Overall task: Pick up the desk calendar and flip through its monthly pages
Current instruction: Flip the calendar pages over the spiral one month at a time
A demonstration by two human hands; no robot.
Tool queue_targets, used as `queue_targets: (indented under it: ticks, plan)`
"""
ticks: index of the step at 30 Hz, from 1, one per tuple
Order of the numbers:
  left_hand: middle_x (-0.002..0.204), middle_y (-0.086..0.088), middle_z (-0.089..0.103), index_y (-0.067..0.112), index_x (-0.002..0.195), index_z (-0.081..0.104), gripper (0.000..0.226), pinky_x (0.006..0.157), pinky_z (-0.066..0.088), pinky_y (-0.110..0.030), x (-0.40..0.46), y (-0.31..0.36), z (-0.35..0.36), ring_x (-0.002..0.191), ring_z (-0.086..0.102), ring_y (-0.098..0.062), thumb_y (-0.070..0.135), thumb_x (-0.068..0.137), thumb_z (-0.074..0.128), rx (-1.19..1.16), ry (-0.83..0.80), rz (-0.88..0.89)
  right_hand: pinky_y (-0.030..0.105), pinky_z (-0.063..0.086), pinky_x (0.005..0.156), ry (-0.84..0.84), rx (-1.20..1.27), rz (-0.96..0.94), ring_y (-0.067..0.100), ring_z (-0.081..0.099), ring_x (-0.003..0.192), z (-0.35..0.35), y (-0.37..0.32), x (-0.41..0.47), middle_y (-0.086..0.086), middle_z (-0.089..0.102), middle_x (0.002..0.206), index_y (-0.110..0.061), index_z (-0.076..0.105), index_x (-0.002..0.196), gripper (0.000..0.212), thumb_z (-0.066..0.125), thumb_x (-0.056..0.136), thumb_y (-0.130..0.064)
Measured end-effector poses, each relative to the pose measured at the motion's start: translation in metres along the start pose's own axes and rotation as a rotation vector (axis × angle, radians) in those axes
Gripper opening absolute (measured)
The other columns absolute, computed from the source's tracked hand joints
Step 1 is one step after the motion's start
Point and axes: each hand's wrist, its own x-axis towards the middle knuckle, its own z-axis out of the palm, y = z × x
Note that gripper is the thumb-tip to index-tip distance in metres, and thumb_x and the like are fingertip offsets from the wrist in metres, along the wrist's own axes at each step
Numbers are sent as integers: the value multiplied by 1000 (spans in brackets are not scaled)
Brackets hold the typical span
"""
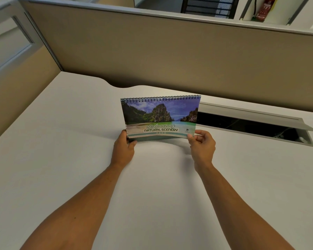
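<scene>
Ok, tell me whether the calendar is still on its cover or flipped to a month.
On its cover: the desk calendar shows the "Amazing Natural Scenery" title page, no month grid.

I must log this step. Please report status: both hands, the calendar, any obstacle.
Left hand and right hand: each grip shut on a bottom corner of the desk calendar. Calendar upright, cover showing, no page flipped yet. Nothing in the way.

White desk (61, 141); beige partition (152, 56) behind; open cable tray (251, 123) at desk's right rear.
</scene>
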Motion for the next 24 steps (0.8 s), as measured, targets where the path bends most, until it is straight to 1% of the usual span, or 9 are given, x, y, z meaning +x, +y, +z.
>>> queue_targets:
  ticks: [4, 6, 8, 12, 13, 15, 18, 22, 24]
  plan:
    - [123, -11, 63, 12, 122, 53, 41, 88, 46, -17, 0, -1, -2, 112, 59, -24, 3, 85, 65, 6, 27, 59, 28, 57, 75, -30, -87, -82, 18, 68, 84, -12, 2, -7, 5, 72, 96, -13, 60, 95, 12, 63, 92, -24]
    - [114, -7, 66, 14, 118, 57, 43, 78, 42, -3, -2, 1, -4, 104, 61, -21, -2, 79, 67, 13, 50, 109, 17, 50, 68, -18, -137, -115, 15, 66, 86, -19, 1, -11, 3, 70, 94, -14, 60, 91, 13, 60, 93, -27]
    - [108, 0, 66, 15, 114, 59, 44, 74, 41, 0, -2, 1, -5, 100, 62, -17, -3, 76, 69, -5, 57, 156, 11, 42, 64, -13, -181, -152, 8, 61, 87, -26, -4, -15, 0, 68, 94, -15, 61, 90, 16, 59, 94, -30]
    - [105, 2, 63, 13, 117, 57, 48, 77, 46, -14, -3, -1, -6, 98, 63, -21, -6, 75, 70, -11, 49, 109, 17, 44, 68, -168, -66, -135, 3, 62, 84, -42, -29, -18, -7, 70, 89, -17, 64, 83, 16, 56, 95, -25]
    - [105, 1, 60, 11, 121, 53, 52, 79, 45, -20, -4, -4, -5, 100, 62, -24, -8, 75, 68, 8, 35, 69, 21, 47, 71, -269, 41, -92, 5, 64, 82, -47, -39, -18, -6, 72, 85, -16, 64, 81, 18, 55, 96, -22]
    - [113, -2, 59, 6, 128, 49, 51, 83, 41, -19, -4, -6, -5, 106, 58, -25, -4, 80, 66, 37, 21, -23, 33, 54, 80, -493, 335, -6, 15, 69, 86, -54, -64, -17, 3, 74, 90, -12, 63, 85, 19, 50, 97, -18]
    - [119, -16, 64, 4, 119, 55, 37, 88, 45, -23, 1, -3, -3, 110, 61, -30, 4, 84, 66, 104, 53, 40, 41, 53, 92, -616, 595, -24, 28, 67, 102, -57, -101, -12, 13, 72, 106, -11, 60, 96, 16, 48, 96, -21]
    - [128, -12, 59, 14, 125, 47, 39, 94, 48, -35, 0, 1, -2, 117, 56, -28, 8, 89, 62, 91, 5, 49, 36, 48, 99, -645, 510, -216, 16, 61, 117, -44, -146, -2, 1, 70, 115, -21, 62, 96, 19, 45, 98, -28]
    - [131, -10, 57, 15, 128, 45, 41, 97, 47, -38, -2, -1, -1, 121, 54, -28, 9, 90, 61, 58, -10, 22, 28, 46, 98, -617, 356, -294, 4, 57, 118, -35, -160, 5, -7, 65, 122, -25, 62, 108, 25, 40, 100, -34]
